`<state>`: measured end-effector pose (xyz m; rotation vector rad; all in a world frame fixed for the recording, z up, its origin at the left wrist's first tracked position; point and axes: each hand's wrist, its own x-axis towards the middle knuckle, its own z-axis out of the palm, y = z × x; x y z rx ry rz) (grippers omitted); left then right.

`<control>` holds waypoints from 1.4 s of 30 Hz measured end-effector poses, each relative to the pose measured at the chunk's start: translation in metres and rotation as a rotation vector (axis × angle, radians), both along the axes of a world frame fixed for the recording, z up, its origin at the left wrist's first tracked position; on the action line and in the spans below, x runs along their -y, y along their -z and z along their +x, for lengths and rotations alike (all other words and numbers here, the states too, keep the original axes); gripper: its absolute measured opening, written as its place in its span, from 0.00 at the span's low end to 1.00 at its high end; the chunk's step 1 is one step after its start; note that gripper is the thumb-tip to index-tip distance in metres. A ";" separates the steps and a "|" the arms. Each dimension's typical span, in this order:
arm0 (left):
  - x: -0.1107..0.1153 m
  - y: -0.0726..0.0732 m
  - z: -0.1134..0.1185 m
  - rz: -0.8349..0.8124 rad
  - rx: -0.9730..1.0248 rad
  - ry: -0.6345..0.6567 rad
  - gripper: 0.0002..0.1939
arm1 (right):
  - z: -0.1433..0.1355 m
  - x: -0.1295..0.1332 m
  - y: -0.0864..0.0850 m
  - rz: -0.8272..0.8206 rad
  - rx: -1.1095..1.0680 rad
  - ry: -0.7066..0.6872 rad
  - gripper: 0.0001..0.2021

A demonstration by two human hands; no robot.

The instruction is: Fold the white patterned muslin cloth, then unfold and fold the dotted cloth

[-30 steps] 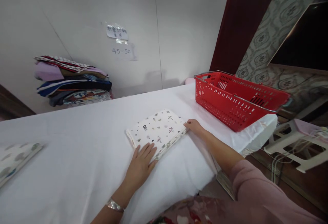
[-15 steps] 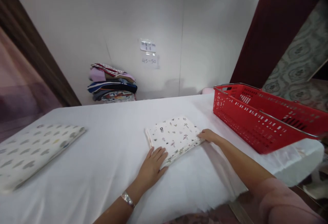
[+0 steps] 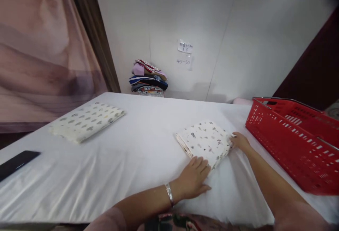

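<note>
A folded white cloth [image 3: 205, 140] with small palm-tree and plant prints lies on the white-covered table [image 3: 148, 132]. On its near corner rests my left hand [image 3: 194, 178], fingers laid flat and the thumb out to the side, a silver bracelet at the wrist. My right hand [image 3: 240, 141] pinches the cloth's right edge, its fingertips partly hidden by the fold. Farther left on the table sits another folded cloth [image 3: 90, 121], cream with grey cloud-like prints, apart from both hands.
A red plastic basket [image 3: 288, 143] with metal handles stands at the right. A dark flat phone-like object [image 3: 18, 162] lies at the table's left. Behind the table's far edge is a stack of folded fabrics [image 3: 148, 79] by the wall. A pink curtain [image 3: 45, 47] hangs at left.
The view has swung left, bringing the dark flat object into sight. My left hand has slid slightly toward me along the printed cloth's corner; my right hand keeps its edge.
</note>
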<state>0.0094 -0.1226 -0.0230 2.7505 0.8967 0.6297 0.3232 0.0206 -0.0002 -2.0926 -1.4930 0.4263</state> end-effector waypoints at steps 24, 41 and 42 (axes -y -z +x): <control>-0.115 0.012 -0.067 -0.153 0.330 -0.550 0.19 | -0.161 0.133 0.036 0.259 0.396 -0.885 0.28; -0.135 0.011 -0.086 -0.276 0.356 -0.594 0.12 | -0.165 0.135 0.042 0.284 0.473 -0.847 0.28; -0.135 0.012 -0.087 -0.280 0.359 -0.597 0.12 | -0.165 0.135 0.041 0.273 0.466 -0.847 0.28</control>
